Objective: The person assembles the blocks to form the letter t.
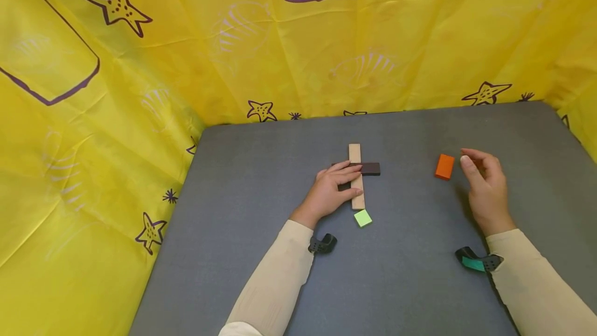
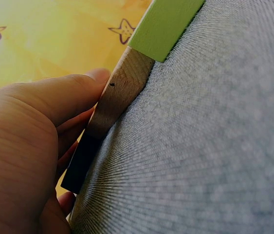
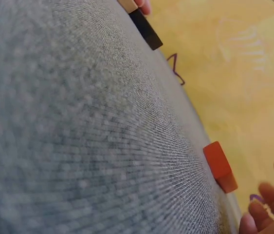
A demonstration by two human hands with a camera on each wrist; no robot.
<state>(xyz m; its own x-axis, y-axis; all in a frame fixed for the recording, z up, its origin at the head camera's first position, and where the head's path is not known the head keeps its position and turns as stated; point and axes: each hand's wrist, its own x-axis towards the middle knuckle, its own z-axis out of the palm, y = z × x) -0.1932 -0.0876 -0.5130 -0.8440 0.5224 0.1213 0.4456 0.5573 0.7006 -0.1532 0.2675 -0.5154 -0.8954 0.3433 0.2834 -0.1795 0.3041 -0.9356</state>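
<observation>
A pale wooden strip [image 1: 357, 200] lies on the table, with a dark brown block [image 1: 371, 169] running crosswise at its upper half. My left hand [image 1: 328, 191] rests over both, fingers extended across the dark block and thumb touching the strip. Part of the dark block is hidden under the fingers. A light green block [image 1: 363, 218] sits at the strip's near end; in the left wrist view the green block [image 2: 166, 29] is beside the wooden strip [image 2: 119, 87]. Just right of an orange block [image 1: 444, 166], my right hand [image 1: 488, 188] hovers with loosely bent fingers, holding nothing.
The dark grey tabletop [image 1: 401, 274] extends around the blocks. Yellow cloth [image 1: 308, 66] with sea-creature drawings hangs behind the table and along its sides. A dark strap-like mount [image 1: 323, 243] is worn at the left wrist, and another mount [image 1: 478, 261] with a green patch at the right.
</observation>
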